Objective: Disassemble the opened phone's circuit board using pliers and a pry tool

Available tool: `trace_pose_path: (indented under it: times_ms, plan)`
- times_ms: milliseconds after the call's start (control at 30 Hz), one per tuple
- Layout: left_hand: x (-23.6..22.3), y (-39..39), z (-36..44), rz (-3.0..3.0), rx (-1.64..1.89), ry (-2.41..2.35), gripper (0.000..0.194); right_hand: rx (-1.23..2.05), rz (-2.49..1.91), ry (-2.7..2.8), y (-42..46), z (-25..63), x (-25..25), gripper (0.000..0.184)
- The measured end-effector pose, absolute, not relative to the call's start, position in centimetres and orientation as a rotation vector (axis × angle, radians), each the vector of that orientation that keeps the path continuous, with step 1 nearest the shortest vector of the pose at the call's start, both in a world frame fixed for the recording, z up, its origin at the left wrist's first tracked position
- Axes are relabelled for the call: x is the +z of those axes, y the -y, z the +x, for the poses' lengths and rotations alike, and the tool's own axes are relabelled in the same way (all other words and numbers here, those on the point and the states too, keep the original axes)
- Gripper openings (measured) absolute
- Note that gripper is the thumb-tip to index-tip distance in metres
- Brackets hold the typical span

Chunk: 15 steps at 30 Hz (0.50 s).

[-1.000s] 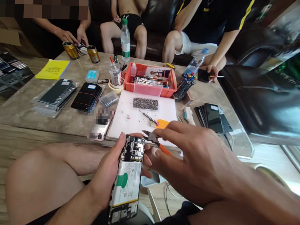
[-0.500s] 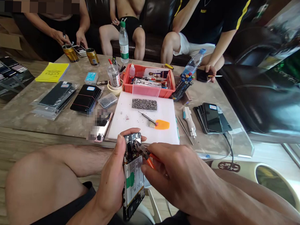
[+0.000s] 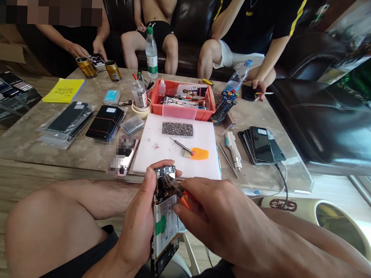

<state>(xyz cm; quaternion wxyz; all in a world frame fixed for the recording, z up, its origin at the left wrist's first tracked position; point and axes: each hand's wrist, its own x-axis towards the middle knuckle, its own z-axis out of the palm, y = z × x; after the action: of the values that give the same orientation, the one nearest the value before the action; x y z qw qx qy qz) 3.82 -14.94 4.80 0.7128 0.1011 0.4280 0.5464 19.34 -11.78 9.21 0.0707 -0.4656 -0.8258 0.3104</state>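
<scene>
My left hand (image 3: 136,222) is wrapped round an opened phone (image 3: 166,223), its thumb along one side and fingertips behind the top end. The phone's battery and upper circuit parts lie bare. My right hand (image 3: 219,213) grips orange-handled pliers (image 3: 178,188), whose jaws reach into the circuit area near the phone's top. Whether the jaws pinch a part is too small to tell. Beyond the hands, a white foam pad (image 3: 152,158) carries a screwdriver (image 3: 182,145), an orange pick (image 3: 200,153) and a clear box of small screws (image 3: 177,129).
A red tool bin (image 3: 183,114) stands behind the pad. Phone stacks (image 3: 103,122) sit left, and more phones (image 3: 260,145) right, near a white electric screwdriver (image 3: 233,148) and tweezers (image 3: 227,160). Bottles (image 3: 152,54) and cans (image 3: 113,70) stand farther back. Several people sit opposite.
The plier jaws have shifted slightly left and down on the phone's upper part. Both hands keep their hold. At the far left, a person's hands have moved a little with a phone.
</scene>
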Motion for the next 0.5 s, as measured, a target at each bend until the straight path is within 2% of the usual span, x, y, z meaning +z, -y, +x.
trace_pose_path:
  times_ms: [67,300,500]
  plan:
    - [4.9,14.9,3.7,0.200,1.189,-0.952,0.047,0.833,-1.393,2.580,11.5,19.7,9.2,0.011]
    - [5.3,14.1,1.3,0.195,0.800,-0.911,0.061,0.323,-1.167,2.882,9.6,21.3,10.3,0.022]
    - [5.5,13.2,0.4,0.115,0.494,-0.690,0.050,0.379,-0.721,3.022,6.8,21.8,12.1,0.012]
